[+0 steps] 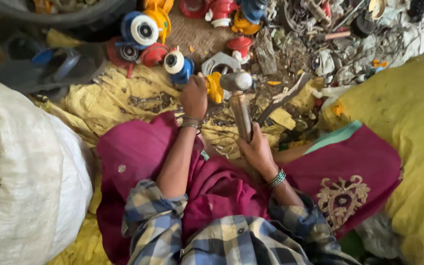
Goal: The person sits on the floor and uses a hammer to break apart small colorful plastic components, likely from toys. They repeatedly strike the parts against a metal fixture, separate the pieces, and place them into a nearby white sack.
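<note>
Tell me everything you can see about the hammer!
The hammer has a rounded, dull grey metal head and a worn brown handle that looks wooden. The right hand grips the handle's lower end, so the head points away from the person. The head sits just beside a yellow plastic piece that the left hand holds on the littered ground.

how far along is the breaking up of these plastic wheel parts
Done: bits of broken scrap lie scattered past the work spot. In hand: the left hand steadies a yellow plastic piece while the right hand holds a hammer over it. Left: several whole blue, red and yellow wheel parts wait behind.
</note>
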The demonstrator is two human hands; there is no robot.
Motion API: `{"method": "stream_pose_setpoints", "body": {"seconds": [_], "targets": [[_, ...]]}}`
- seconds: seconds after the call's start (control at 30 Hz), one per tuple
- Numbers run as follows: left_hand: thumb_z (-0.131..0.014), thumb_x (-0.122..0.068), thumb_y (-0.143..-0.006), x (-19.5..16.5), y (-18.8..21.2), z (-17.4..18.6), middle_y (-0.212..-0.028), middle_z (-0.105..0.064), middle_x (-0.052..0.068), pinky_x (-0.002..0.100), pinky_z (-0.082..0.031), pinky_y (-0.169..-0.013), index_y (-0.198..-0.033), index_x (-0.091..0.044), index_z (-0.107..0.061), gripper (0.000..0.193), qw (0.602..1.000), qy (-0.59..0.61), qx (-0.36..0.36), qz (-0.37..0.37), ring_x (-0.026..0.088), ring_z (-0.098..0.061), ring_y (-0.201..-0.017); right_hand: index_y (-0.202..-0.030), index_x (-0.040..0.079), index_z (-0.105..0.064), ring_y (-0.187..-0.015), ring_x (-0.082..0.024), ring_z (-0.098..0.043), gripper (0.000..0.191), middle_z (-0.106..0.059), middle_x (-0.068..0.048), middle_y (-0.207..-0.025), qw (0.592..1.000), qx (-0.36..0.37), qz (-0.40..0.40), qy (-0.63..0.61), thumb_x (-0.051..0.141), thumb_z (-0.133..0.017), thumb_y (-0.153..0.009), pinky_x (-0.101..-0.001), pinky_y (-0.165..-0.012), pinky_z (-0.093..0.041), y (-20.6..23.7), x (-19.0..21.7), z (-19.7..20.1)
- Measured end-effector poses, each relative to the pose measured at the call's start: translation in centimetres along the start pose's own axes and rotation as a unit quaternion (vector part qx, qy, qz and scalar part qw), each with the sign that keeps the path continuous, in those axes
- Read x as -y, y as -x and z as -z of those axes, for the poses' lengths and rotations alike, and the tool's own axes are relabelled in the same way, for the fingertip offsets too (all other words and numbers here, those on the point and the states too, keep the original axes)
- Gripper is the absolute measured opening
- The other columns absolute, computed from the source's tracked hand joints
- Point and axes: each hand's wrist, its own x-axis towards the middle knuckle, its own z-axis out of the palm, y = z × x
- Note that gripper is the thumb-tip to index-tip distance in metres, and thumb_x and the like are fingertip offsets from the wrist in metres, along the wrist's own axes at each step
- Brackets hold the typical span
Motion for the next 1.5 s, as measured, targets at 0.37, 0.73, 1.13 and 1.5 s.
{"method": "stream_pose_setpoints", "body": {"seconds": [0.37,0.73,1.13,1.5], "targets": [[-0.055,-0.027,-0.11,0.2,-0.3,2.2,-0.102,-0.069,0.018,0.041,-0.052,-0.085,-0.116,-0.002,-0.059,0.027,0.958,0.263,0.058,-0.099,0.032,-0.067,-0.092,-0.117,0.001,-0.053,-0.054,-0.008,-0.06,0.029,-0.065,-0.001,-0.071,0.987,-0.06,0.002,-0.147,0.012,-0.069,-0.096,-0.0263,-0.045,-0.05,0.0,2.2,1.3],[-0.068,-0.008,-0.096,2.6,0.3,3.2,-0.1,-0.074,0.009,0.026,-0.061,-0.066,-0.123,0.002,-0.066,0.029,0.869,0.387,0.24,0.192,0.013,-0.073,-0.078,-0.124,-0.001,-0.052,-0.065,-0.021,-0.072,0.044,-0.072,-0.015,-0.083,0.981,-0.134,0.141,-0.019,0.015,-0.076,-0.091,-0.0345,-0.058,-0.057,2.5,4.7,2.7],[-0.083,-0.012,-0.085,1.5,0.8,2.8,-0.082,-0.076,0.007,0.027,-0.055,-0.056,-0.108,0.002,-0.075,0.027,0.959,0.238,0.147,0.04,0.011,-0.068,-0.06,-0.135,0.002,-0.046,-0.072,-0.038,-0.073,0.057,-0.072,-0.026,-0.084,0.994,-0.032,0.062,0.083,0.027,-0.074,-0.091,-0.0457,-0.06,-0.057,1.2,3.4,0.3],[-0.079,-0.012,-0.087,1.8,0.9,2.3,-0.087,-0.075,0.004,0.024,-0.057,-0.058,-0.109,0.001,-0.074,0.026,0.915,0.337,0.181,0.132,0.008,-0.069,-0.068,-0.13,0.0,-0.043,-0.075,-0.037,-0.076,0.053,-0.071,-0.024,-0.095,0.993,-0.037,0.024,0.106,0.022,-0.071,-0.092,-0.0445,-0.058,-0.062,1.6,2.7,1.2]]}}
